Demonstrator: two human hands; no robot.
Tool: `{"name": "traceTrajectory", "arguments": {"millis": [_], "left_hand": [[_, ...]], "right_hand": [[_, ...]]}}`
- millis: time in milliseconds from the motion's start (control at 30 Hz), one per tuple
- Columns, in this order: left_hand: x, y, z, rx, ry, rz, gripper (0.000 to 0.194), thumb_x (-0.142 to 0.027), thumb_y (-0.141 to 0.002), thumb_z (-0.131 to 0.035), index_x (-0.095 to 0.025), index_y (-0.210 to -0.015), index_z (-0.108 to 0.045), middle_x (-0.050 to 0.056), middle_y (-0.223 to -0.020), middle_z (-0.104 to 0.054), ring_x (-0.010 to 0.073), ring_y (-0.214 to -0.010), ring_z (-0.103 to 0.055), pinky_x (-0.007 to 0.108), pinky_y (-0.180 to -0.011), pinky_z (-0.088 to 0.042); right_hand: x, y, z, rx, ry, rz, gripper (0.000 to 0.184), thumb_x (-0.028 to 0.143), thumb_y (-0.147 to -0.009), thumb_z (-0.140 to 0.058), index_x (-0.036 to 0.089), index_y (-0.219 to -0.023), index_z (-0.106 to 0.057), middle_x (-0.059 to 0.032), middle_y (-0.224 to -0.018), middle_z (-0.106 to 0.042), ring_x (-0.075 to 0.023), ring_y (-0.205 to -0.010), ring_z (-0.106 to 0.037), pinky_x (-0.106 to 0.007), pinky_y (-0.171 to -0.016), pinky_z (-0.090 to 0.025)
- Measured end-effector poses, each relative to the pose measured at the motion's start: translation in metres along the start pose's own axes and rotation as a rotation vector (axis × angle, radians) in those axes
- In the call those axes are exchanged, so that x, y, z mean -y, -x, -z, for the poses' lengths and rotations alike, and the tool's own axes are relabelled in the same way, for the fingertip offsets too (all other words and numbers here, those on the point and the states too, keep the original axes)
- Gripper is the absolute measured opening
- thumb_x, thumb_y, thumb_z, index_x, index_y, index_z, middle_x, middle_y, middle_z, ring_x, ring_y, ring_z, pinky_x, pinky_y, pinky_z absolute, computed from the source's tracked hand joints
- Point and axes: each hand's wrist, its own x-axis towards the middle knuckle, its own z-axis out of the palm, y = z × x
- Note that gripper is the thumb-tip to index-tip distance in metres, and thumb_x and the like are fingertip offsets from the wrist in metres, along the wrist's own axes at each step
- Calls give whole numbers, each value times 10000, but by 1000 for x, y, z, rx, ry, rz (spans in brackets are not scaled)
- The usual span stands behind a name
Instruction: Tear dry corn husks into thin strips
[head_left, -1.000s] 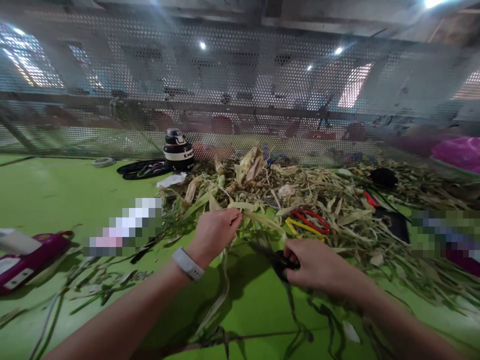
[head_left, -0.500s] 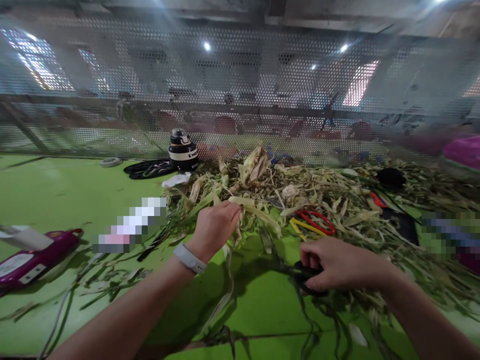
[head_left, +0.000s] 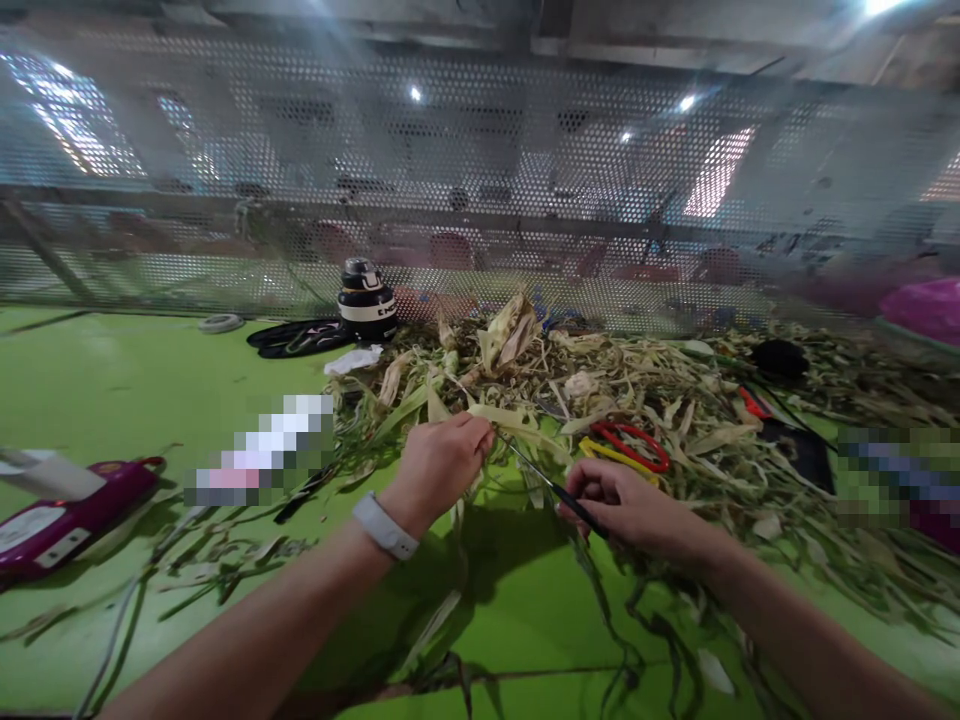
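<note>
Near the middle of the green table, my left hand [head_left: 444, 460] pinches a pale strip of corn husk [head_left: 517, 422] between thumb and fingers. Its wrist wears a light grey band [head_left: 384, 525]. My right hand [head_left: 619, 500] is closed round a slim tool with a black handle [head_left: 576, 508] and a narrow metal shaft [head_left: 529, 463]. The tip of that shaft reaches close to my left fingertips; whether it touches the husk I cannot tell. Just beyond my right hand lie red-handled scissors [head_left: 651, 448] and a yellow-handled tool [head_left: 611, 455].
A heap of dried husks [head_left: 637, 380] spreads along the back and right. Behind it stands a perforated metal screen [head_left: 465, 150]. A black bottle [head_left: 367, 302] and black pouch [head_left: 296, 338] sit back left. A purple device [head_left: 67, 530] lies at left, a black ball [head_left: 780, 358] at right.
My right hand has moved left and slightly up, bringing the tool's metal shaft toward my left fingers. My left hand has shifted slightly right, still pinching the husk.
</note>
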Motion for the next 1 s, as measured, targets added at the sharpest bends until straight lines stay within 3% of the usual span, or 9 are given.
{"name": "traceTrajectory", "arguments": {"millis": [300,533,767,933,1000], "left_hand": [[-2,0,0,-30,13,-31,265,-256,-851,-406,-171,-766,-642,28,-700,-656,127,-580,-562,223,-526,-335],[-4,1,0,-19,-18,-24,291,-272,-861,-394,-174,-734,-637,24,-679,-644,130,-560,-555,228,-505,-327],[-6,2,-1,10,-12,-91,299,-251,-879,-369,-154,-775,-632,49,-700,-635,136,-610,-572,226,-530,-369],[-1,0,-1,35,-17,10,307,-288,-877,-371,-170,-787,-641,33,-707,-648,135,-595,-569,231,-538,-373],[0,-1,-2,38,-4,17,314,-289,-879,-362,-167,-795,-639,37,-718,-650,132,-593,-566,230,-537,-373]], "right_hand": [[2,-2,6,-67,-25,-26,328,472,-707,-611,176,-716,-469,45,-530,-570,-39,-365,-362,-148,-338,-250],[4,-1,12,-24,-109,-6,351,491,-722,-588,171,-698,-445,40,-506,-578,-20,-307,-315,-151,-313,-197],[4,-3,16,-287,-264,9,381,522,-725,-570,162,-697,-450,34,-517,-545,-12,-329,-304,-136,-313,-188],[2,-2,13,-103,-358,-69,354,507,-744,-556,166,-692,-472,25,-520,-552,-23,-323,-346,-132,-302,-248],[1,-2,16,-127,-426,-78,335,487,-740,-571,169,-686,-477,22,-522,-561,-28,-327,-364,-130,-303,-259]]}}
